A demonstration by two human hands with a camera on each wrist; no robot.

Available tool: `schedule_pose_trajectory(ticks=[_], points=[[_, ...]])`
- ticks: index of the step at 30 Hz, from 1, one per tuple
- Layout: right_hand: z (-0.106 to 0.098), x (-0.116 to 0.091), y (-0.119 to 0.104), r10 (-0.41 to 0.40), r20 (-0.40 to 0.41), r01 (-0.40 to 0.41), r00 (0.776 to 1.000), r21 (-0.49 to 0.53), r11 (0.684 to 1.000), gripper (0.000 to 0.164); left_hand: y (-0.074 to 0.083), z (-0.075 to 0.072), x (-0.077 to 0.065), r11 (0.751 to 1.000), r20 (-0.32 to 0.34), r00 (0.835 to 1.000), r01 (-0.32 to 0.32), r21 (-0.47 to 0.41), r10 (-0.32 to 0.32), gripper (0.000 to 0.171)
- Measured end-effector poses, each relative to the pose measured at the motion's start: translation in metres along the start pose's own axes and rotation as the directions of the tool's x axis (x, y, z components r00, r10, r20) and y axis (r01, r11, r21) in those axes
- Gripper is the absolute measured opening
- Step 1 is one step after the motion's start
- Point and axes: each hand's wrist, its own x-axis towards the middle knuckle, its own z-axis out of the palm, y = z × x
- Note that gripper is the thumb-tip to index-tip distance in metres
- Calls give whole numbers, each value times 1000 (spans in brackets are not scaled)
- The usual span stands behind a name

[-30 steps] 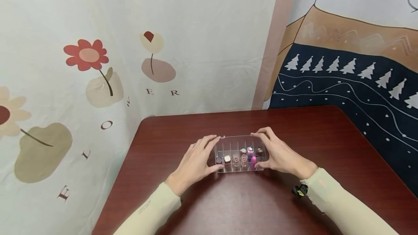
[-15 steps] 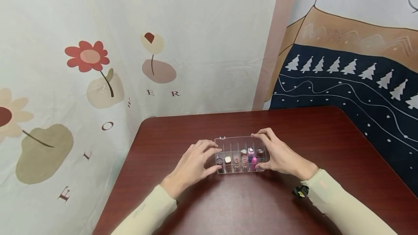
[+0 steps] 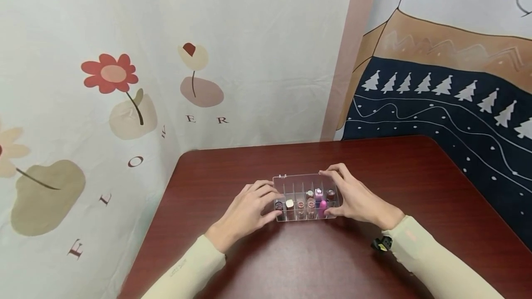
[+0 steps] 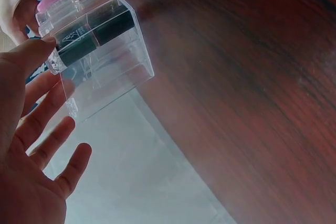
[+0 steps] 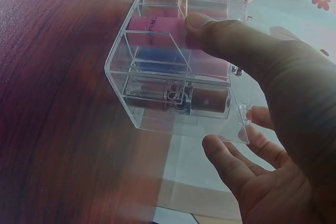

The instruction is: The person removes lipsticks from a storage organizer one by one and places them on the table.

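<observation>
Clear plastic is forming the walls of a divided case (image 3: 297, 187), which is sitting between the two hands. The right hand (image 3: 359, 196) is gripping one end: its fingertips are reaching the far rim while its thumb is pressing on a pink tube (image 5: 160, 31) at the near side. A brown tube (image 5: 207, 100) is standing in the end compartment, between that thumb and those fingers. The left hand (image 3: 245, 209) is holding its fingers apart at the other end, its thumb touching the top of a dark green tube (image 4: 94, 34); whether its forefinger is touching the plastic, I cannot tell. Just beyond that thumb, a pale cap (image 3: 289, 204) is showing in the near row. Dark red wood (image 3: 303, 257) is spreading beneath all the fingers, and pale sleeves (image 3: 440, 257) are running back from both wrists. Well beyond the fingertips, a pale cloth (image 3: 270, 59) is hanging, flowers showing on it left of the fingers.
</observation>
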Motion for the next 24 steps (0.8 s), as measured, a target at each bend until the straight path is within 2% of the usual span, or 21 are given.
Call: schedule_pose_trajectory(ticks=[11,24], points=[[2,1,1,-15,-14,15,1000,-7,1000,109,0,1,0,999,-13,1000,-20,-25,19,23],[4,0,2,-20,-25,20,999,-8,1000,109,0,2,1,998,-45,998,-33,-49,31,21]])
